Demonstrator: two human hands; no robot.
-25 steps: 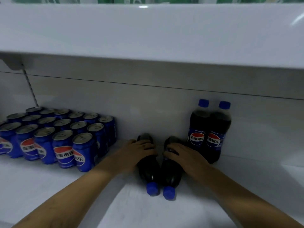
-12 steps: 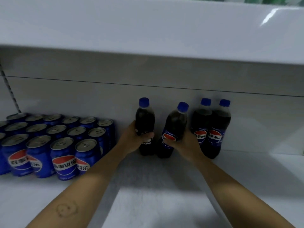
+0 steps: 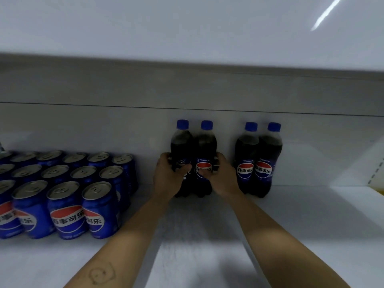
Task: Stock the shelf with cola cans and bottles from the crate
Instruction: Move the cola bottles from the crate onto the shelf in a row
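My left forearm (image 3: 133, 235) and right forearm (image 3: 276, 235) are bare right up to my left hand (image 3: 168, 177) and right hand (image 3: 223, 177). At the lower left of the frame, the left forearm carries a thin dark drawing (image 3: 101, 274): a little round face inside a wavy outline.

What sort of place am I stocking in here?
Probably a shop's drinks aisle: a white display shelf with another shelf overhead, identical blue cola cans massed in rows, and dark plastic cola bottles with blue caps lined along the back panel.
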